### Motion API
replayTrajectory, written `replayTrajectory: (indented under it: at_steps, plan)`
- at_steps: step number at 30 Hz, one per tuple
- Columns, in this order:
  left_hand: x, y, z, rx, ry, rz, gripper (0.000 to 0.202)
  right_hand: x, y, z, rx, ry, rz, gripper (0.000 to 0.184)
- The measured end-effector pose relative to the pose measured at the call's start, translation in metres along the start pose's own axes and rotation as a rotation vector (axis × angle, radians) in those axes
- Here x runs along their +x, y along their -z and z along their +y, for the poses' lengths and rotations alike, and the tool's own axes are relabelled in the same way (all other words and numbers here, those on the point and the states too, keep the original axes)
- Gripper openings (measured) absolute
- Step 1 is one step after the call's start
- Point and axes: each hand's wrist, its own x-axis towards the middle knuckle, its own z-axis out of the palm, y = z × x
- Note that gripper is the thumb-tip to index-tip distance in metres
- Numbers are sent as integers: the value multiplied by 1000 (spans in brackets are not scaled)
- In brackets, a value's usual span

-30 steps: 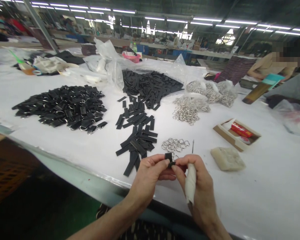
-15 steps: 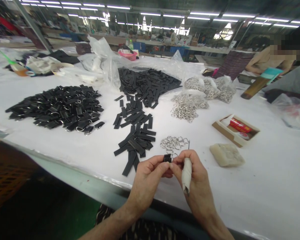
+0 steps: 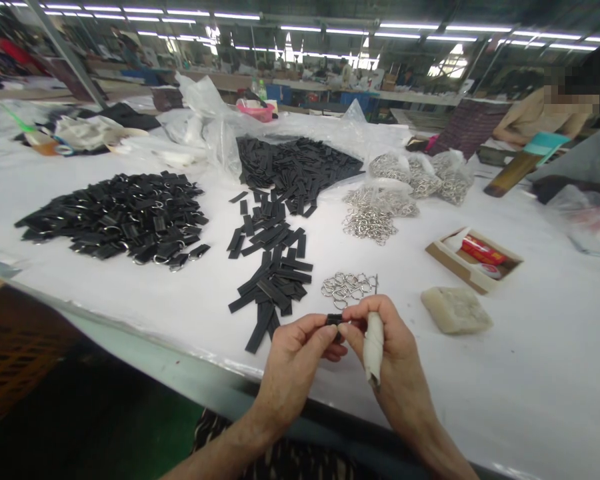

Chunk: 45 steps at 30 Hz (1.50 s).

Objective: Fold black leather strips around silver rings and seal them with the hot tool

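Note:
Between both hands is a small folded black strip point(image 3: 335, 319). My left hand point(image 3: 295, 360) pinches it from the left with thumb and forefinger. My right hand point(image 3: 393, 360) is closed, its fingertips at the strip's right side. That hand also carries an awl point(image 3: 374, 347) with a wrapped pale handle, its thin metal tip pointing away from me. Just beyond my fingers lie loose metal D-rings point(image 3: 347, 287). Loose black strips point(image 3: 270, 287) are strewn to the left of them. Whether a ring sits inside the folded strip is hidden by my fingers.
At left is a heap of black strips with rings point(image 3: 125, 217). A larger pile of plain strips point(image 3: 300, 163) lies further back. Bagged rings point(image 3: 405, 177), a small cardboard box point(image 3: 475, 260) and a waxy block point(image 3: 455, 310) are on the right. Another person point(image 3: 535, 120) sits at far right.
The black strip has tilted and sunk lower between my fingers. My right fingertips have come slightly closer to my left ones. The awl stays in my right hand.

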Motion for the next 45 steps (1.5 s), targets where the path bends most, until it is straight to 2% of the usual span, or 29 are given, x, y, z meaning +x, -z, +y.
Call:
replayTrajectory:
  at_steps: [5,9,10,12,14,16,19,28,45]
  plan:
    - [2,3,3,188,23,-11,20,-1,-1,5,-36,16,8,7]
    - [4,7,7,381,-193,49,19,-1,-1,3,-41,16,19,8]
    - [5,8,7,397,-207,48,20,-1,-1,2,-45,11,21,8]
    - [6,7,9,341,-98,-4,20,1,0,-1,-55,8,23,8]
    - [7,5,9,174,66,-83,19,2,1,-3,-66,10,17,7]
    - [9,3,9,-7,144,-135,18,3,2,-3,-75,12,14,7]
    - [10,2,7,-120,150,-143,17,4,2,-2,-70,-10,12,8]
    - [12,4,0,-135,157,-72,14,4,-1,1,-52,-35,4,11]
    - [12,3,1,-173,206,-52,11,6,-1,1,-44,-55,-17,8]
